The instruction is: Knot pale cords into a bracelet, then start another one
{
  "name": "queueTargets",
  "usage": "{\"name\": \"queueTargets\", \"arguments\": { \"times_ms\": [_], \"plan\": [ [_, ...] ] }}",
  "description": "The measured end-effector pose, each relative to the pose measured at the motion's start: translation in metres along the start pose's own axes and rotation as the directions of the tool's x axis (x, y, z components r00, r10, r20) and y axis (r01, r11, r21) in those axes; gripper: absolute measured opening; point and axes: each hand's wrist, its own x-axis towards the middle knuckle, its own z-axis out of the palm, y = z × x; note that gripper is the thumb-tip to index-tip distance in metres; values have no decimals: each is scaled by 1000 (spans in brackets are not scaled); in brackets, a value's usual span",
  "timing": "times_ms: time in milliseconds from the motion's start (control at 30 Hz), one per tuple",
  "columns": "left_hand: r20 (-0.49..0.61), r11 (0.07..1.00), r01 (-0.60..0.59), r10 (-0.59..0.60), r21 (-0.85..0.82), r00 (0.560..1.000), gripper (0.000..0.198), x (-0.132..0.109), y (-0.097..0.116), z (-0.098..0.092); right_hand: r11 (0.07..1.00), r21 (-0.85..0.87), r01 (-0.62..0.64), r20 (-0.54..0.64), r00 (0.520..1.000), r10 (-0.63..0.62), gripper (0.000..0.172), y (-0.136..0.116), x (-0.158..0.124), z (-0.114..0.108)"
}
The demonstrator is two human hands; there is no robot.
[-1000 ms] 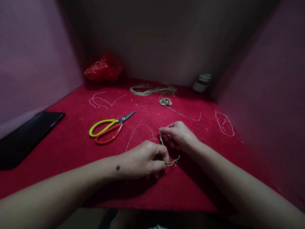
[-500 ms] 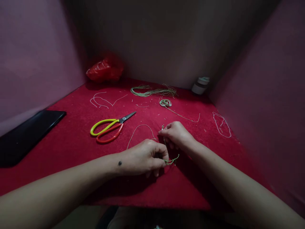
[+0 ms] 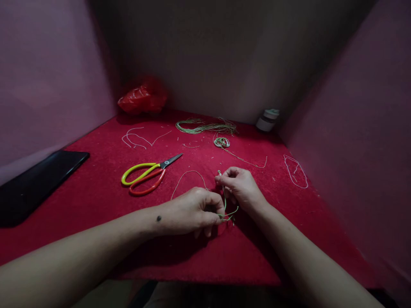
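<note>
Over the red cloth my left hand [image 3: 201,211] is closed in a pinch on green cord [image 3: 229,215], whose loose ends stick out to the right of the fingertips. Slightly farther away, my right hand [image 3: 239,184] pinches the upper part of the same cord work, and a small looped tip [image 3: 219,172] shows above its fingers. A green stretch of cord runs between the two hands. Behind my left hand a thin pale cord [image 3: 189,172] curves over the cloth, its lower end hidden by the wrist. Scissors [image 3: 150,173] with one yellow and one red handle lie left of the hands.
A bundle of green cords [image 3: 205,127] and a coiled cord [image 3: 221,142] lie toward the back. A red plastic bag [image 3: 143,98] and a small lidded jar [image 3: 268,119] stand near the back wall. A black flat object [image 3: 41,184] lies left, a white thread loop [image 3: 296,172] right.
The view has shifted slightly. Both hands keep their pinch, and more of the green cord shows between them now.
</note>
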Motion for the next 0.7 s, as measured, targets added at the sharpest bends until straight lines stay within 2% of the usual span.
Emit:
{"name": "queueTargets", "arguments": {
  "times_ms": [100,200,367,533,700],
  "plan": [
    [-8,1000,-4,3,-30,1000,10,-2,4,-2,969,242,-47,125,992,17,26,1,1,-7],
    [-11,999,-1,1,-46,1000,12,-3,7,-4,920,382,-87,169,985,23,28,3,6,-10],
    [19,997,2,0,-71,1000,11,-3,8,-5,873,485,-53,208,977,-56,26,0,5,-8],
    [14,980,-9,12,-199,1000,11,-2,5,-8,754,643,-134,230,973,-24,18,-7,3,-17],
    [-17,932,-48,45,-359,999,16,0,-1,-14,662,727,-180,247,969,-8,28,-14,2,-28]
  ]
}}
